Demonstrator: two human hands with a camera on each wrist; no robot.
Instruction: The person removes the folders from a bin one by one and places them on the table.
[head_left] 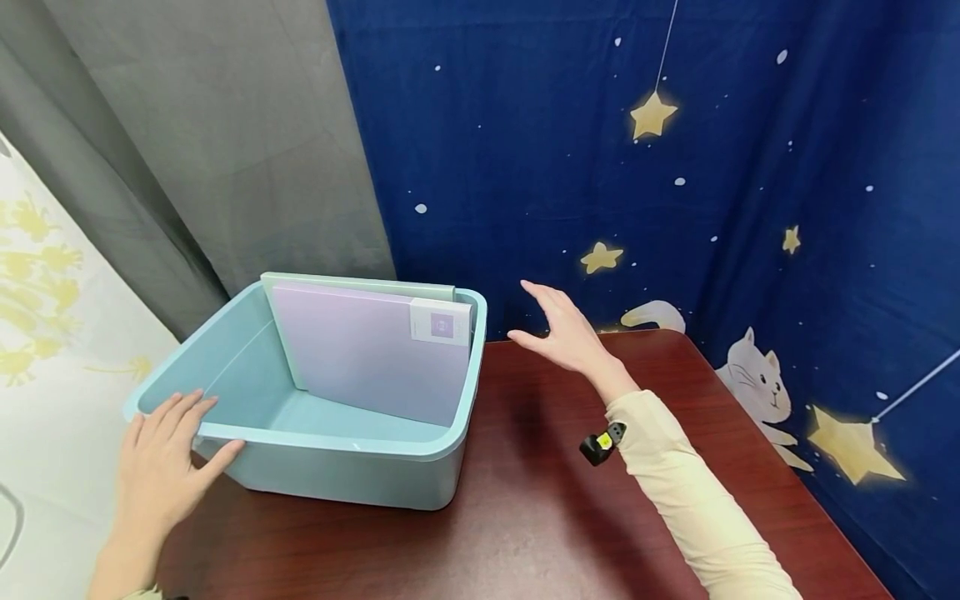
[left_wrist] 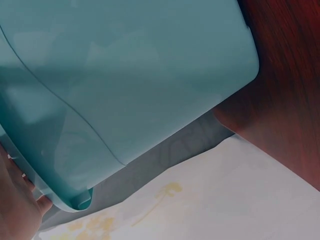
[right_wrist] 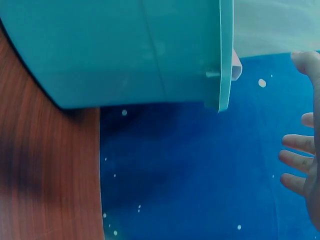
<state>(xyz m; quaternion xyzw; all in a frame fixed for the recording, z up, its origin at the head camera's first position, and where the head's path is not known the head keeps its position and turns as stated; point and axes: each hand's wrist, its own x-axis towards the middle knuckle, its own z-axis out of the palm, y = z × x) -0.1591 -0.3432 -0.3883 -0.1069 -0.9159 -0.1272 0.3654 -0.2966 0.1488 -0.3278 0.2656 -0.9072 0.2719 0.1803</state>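
A light blue plastic tub [head_left: 337,487] stands on the table with two flat, box-like items upright inside it. The front one, a pale purple flat box [head_left: 367,358], carries a white label at its upper right corner. Behind it shows the top edge of a pale green flat box [head_left: 360,284]. My left hand [head_left: 161,467] is at the tub's near left corner, its extended fingers reaching over the rim [left_wrist: 42,185] and its thumb apart from them. My right hand [head_left: 566,333] is in the air right of the tub, fingers extended, thumb spread, holding nothing.
The dark red wooden table [head_left: 525,533] ends at a right edge beside a navy curtain [head_left: 525,150] printed with stars and a cat. A grey curtain [head_left: 247,125] hangs behind the tub. White cloth with yellow prints [head_left: 52,400] is at the left.
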